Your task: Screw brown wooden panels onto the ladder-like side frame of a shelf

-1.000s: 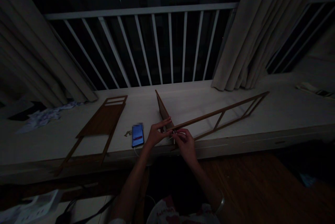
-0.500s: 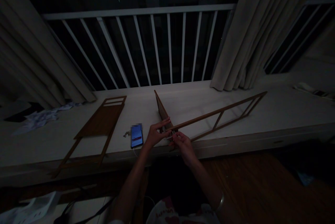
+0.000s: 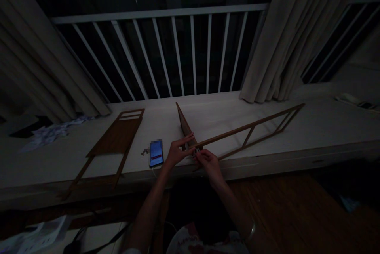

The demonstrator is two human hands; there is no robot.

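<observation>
A brown wooden folding frame stands open on the white ledge, with a narrow panel [image 3: 184, 124] on its left and long slatted legs [image 3: 237, 130] reaching right. My left hand [image 3: 178, 151] is closed about the near end, where panel and legs meet, with fingers on the panel and thumb by the joint. Close beside it, my right hand [image 3: 209, 162] pinches a thin, pale metal rod [image 3: 198, 149] at the joint. Dim light and my fingers hide most of the rod and its exact contact with the wood.
Left of my hands lie a lit phone [image 3: 156, 154] with a cable and small metal pieces [image 3: 145, 151]. A second wooden frame [image 3: 115, 137] lies farther left, overhanging the ledge [image 3: 213, 111]. White railing [image 3: 160, 13] and curtains [image 3: 267, 48] stand behind.
My right fingers have turned slightly at the joint, and a pale rod end that stuck out leftward no longer shows. My left hand and the wooden frame keep their places.
</observation>
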